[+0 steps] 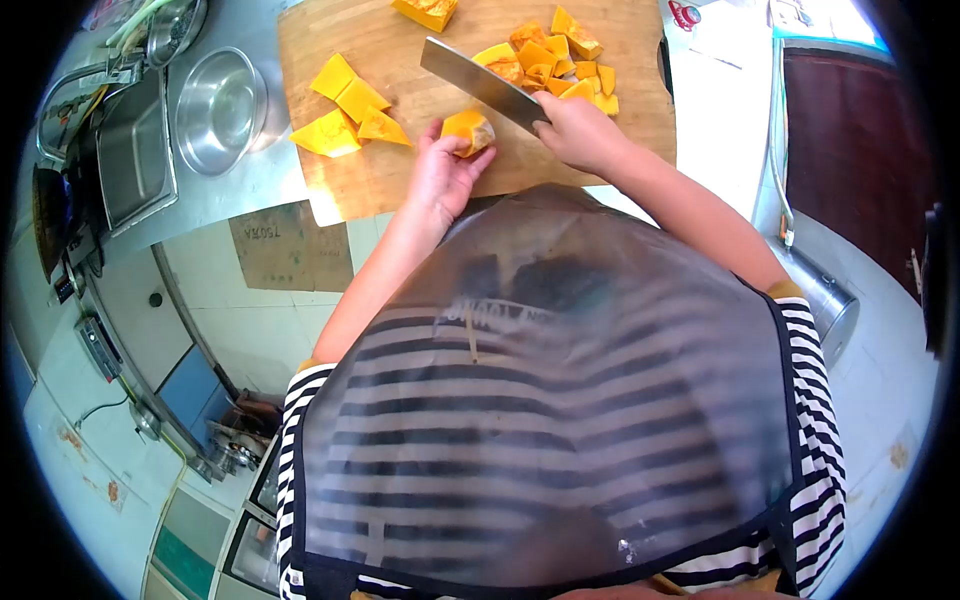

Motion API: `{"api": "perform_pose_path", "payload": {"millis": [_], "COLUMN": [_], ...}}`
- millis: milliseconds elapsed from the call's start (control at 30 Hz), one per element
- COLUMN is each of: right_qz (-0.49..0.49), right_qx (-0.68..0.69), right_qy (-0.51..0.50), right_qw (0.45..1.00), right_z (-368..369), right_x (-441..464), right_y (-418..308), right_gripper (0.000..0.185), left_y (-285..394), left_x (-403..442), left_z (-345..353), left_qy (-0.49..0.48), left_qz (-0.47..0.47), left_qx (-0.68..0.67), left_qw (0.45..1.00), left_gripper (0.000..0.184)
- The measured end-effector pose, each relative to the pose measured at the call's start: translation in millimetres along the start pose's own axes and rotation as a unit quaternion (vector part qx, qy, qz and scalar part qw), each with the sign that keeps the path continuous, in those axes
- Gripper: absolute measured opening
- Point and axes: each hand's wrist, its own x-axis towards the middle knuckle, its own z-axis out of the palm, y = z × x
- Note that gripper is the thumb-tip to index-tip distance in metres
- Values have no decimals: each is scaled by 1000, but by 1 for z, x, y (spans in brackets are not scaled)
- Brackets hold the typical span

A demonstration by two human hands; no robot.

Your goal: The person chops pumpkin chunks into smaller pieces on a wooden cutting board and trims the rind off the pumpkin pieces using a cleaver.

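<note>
My left hand (447, 172) holds a pumpkin piece (466, 128) between thumb and fingers near the front of the wooden cutting board (400, 30). A pale, rough patch shows on the piece's right side. My right hand (576, 130) is closed round the grip of a cleaver (482, 82), whose broad blade points up and left above the board, apart from the held piece. Left of my hands lie several larger pumpkin chunks (355, 97). Behind the blade and to its right is a heap of smaller cut pumpkin pieces (545, 62). One more chunk (427, 10) sits at the far edge.
A steel bowl (222, 110) stands on the metal counter left of the board, beside a sink (132, 150) with a faucet (75, 85). A white surface (725, 120) lies to the right. A metal cylinder (822, 300) stands low at the right. I wear a translucent apron (550, 400).
</note>
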Motion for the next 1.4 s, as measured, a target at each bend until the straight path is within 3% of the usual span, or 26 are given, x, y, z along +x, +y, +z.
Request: {"api": "perform_pose_path", "payload": {"millis": [67, 133, 267, 367, 467, 567, 633, 733, 1067, 1400], "right_qz": [15, -35, -50, -58, -55, -32, -20, -10, -29, -49], "right_qx": [20, 9, 26, 34, 25, 13, 16, 11, -12, -82], "right_qy": [14, 22, 8, 11, 20, 10, 9, 11, 20, -29], "right_qw": [1000, 999, 998, 998, 998, 999, 1000, 1000, 999, 995], "right_z": [-4, -8, -12, -5, 0, 3, 5, 9, 4, -10], "right_x": [-11, -18, -30, -32, -30, -28, -26, -23, -24, -30], "right_y": [2, 5, -5, -9, -10, -10, -9, -7, -6, -5], "right_gripper": [22, 31, 30, 28, 26, 23, 22, 22, 12, 17], "left_y": [-1, -3, -6, -8, -12, -18, -22, -22, -28, -25], "left_x": [3, 6, 12, 9, 11, 12, 3, 1, 12, 18], "left_z": [-9, -14, -20, -17, -21, -21, 0, 11, 23, 26], "left_qy": [-36, -21, -45, 20, 45, 12, 81, 84, 109, 122], "left_qz": [3, -1, -5, -36, 13, 16, 63, 72, 59, 37], "left_qx": [-9, -23, -44, -8, 32, 48, 82, 137, 208, 162], "left_qw": [999, 1000, 998, 999, 998, 999, 991, 984, 970, 979], "left_gripper": [51, 42, 34, 28, 23, 33, 49, 59, 59, 29]}}
